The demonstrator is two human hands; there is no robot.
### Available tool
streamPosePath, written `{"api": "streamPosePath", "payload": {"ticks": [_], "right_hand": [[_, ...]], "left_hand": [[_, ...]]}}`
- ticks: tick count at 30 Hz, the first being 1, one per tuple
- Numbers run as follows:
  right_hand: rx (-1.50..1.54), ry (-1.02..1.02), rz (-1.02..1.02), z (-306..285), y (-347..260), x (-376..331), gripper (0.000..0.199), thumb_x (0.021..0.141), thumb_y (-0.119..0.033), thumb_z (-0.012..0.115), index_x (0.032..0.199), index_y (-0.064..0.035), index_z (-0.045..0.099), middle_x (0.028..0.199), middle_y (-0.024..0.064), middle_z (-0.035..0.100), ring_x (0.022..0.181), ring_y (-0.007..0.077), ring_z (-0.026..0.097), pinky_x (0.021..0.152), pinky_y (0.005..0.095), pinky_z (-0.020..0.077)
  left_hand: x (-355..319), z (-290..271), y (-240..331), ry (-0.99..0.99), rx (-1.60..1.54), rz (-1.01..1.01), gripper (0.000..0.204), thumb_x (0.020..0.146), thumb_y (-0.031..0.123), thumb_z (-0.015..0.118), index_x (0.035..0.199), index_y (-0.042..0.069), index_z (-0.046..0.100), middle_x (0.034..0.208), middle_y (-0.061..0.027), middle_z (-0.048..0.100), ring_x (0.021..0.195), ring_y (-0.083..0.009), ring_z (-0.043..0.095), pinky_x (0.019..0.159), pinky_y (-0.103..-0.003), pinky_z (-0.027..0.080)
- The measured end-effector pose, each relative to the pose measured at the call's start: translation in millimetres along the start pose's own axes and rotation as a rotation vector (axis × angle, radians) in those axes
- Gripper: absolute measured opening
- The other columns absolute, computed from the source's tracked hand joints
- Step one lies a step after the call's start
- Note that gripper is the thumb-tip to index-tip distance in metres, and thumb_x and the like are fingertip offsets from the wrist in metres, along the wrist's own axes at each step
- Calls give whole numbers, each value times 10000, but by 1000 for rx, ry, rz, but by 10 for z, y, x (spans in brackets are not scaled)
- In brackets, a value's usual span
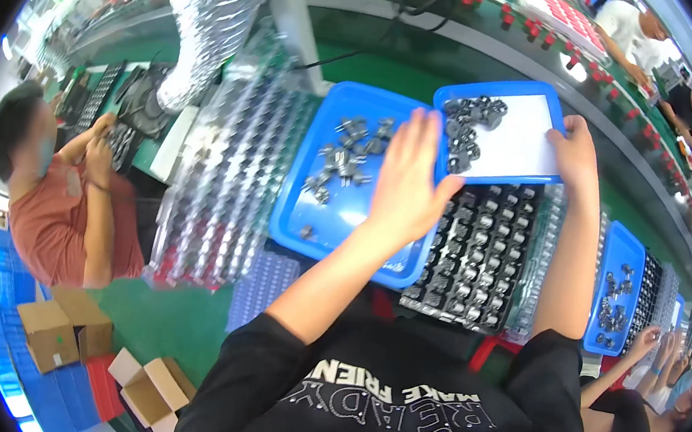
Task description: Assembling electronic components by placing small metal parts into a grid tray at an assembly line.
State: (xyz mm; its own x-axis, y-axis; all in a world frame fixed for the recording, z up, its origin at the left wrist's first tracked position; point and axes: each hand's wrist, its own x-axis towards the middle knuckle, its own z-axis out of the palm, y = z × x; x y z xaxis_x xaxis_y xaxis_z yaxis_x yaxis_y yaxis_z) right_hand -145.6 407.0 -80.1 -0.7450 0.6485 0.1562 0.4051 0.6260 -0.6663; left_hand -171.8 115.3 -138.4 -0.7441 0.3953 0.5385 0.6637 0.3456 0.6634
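Note:
My right hand [575,153] grips the right rim of a small blue tray [500,88], its thumb over the edge. Small black parts [464,127] lie heaped on the left of that tray's white bottom. My left hand [408,176] is stretched flat, thumb apart, beside the small tray's left edge and above a larger blue tray [297,203]. Whether it touches either tray I cannot tell. Loose black and metal parts [348,154] lie in the larger tray. Below the small tray sits a black tray [466,269] with rows of black and silver parts.
Clear plastic blister trays [230,163] are stacked left of the large tray. A silver duct [207,19] hangs at the back left. Cardboard boxes [150,389] stand at the lower left. A co-worker [72,206] sits on the left; others work at the right.

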Motion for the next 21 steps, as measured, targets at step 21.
{"api": "streamPosePath", "payload": {"ticks": [21], "right_hand": [[-237, 110, -133, 229, -1362, -1391, 320, 847, -16, 540, 1167, -34, 528, 1050, 260, 680, 985, 453, 660, 875, 478, 500]], "left_hand": [[-522, -216, -389, -55, 515, 14, 406, 863, 154, 605, 1267, 116, 590, 1401, -188, 512, 1314, -400, 448, 1113, -544, 348]]}}
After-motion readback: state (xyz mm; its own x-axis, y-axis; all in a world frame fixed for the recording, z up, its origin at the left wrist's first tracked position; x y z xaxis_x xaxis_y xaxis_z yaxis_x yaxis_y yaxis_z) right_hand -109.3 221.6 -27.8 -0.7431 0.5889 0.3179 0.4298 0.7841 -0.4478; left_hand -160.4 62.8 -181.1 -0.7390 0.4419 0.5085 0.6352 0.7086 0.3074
